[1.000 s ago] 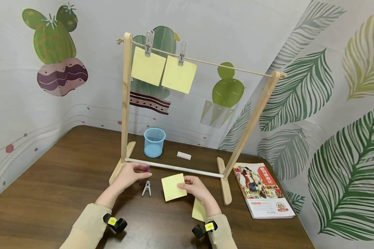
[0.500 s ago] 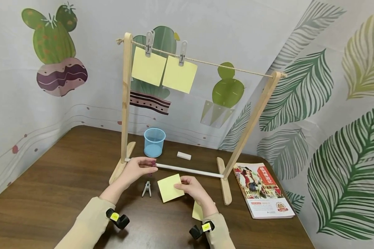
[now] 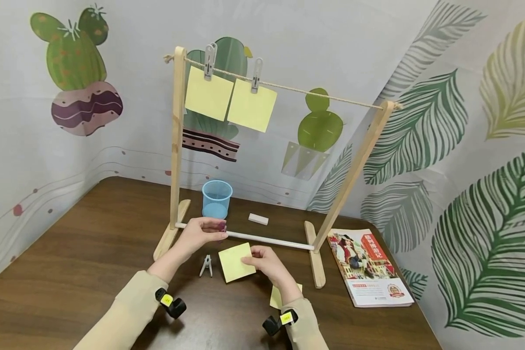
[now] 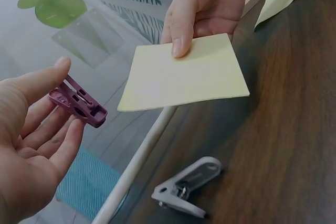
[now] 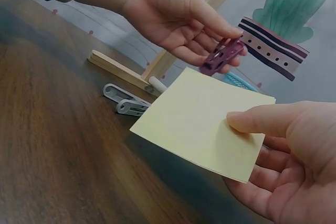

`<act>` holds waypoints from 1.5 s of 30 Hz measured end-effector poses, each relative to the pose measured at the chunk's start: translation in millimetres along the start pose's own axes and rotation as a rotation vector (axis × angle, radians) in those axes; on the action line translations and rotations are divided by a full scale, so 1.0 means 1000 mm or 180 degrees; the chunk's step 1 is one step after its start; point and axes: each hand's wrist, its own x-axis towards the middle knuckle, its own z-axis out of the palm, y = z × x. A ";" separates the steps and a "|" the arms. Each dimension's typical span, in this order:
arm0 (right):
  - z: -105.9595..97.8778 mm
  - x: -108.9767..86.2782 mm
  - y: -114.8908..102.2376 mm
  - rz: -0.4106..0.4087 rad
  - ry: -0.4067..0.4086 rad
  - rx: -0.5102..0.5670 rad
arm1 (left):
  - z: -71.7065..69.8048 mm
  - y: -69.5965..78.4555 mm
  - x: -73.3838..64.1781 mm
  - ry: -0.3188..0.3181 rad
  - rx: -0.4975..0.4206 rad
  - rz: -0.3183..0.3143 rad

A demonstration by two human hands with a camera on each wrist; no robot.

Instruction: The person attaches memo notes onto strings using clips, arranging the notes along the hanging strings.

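My left hand [image 3: 201, 233] pinches a purple clothespin [image 4: 79, 102] between thumb and fingers, above the frame's white bottom rod. In my right hand [image 3: 268, 265] a square yellow sticky note [image 3: 234, 263] is gripped by one edge, thumb on top. A grey clothespin [image 3: 206, 266] lies on the table below the left hand. Another yellow note [image 3: 276, 297] is on the table, partly hidden by the right wrist. Two more notes, a left one [image 3: 205, 97] and a right one [image 3: 251, 108], hang from the rope [image 3: 319, 92] by grey clothespins.
A wooden frame [image 3: 176, 141] with feet carries the rope. Behind its white rod [image 3: 267, 239] stand a blue mesh cup [image 3: 216, 197] and a small white block [image 3: 258, 219]. A book [image 3: 367, 267] lies at the right of the table [image 3: 78, 262].
My left hand has moved right and slightly up with the purple clothespin. My right hand has shifted a little left with the sticky note. The hanging notes have stayed put.
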 end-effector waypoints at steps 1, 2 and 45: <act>-0.001 0.000 0.000 0.0018 0.0009 0.0007 | 0.001 0.002 0.001 -0.0020 0.0006 0.0031; -0.002 0.002 0.002 0.0040 0.0022 0.0004 | 0.002 0.004 0.003 -0.0032 -0.0002 0.0058; -0.105 0.045 -0.150 -0.0858 0.1438 0.0074 | 0.017 0.265 0.076 -0.0159 0.1009 0.1818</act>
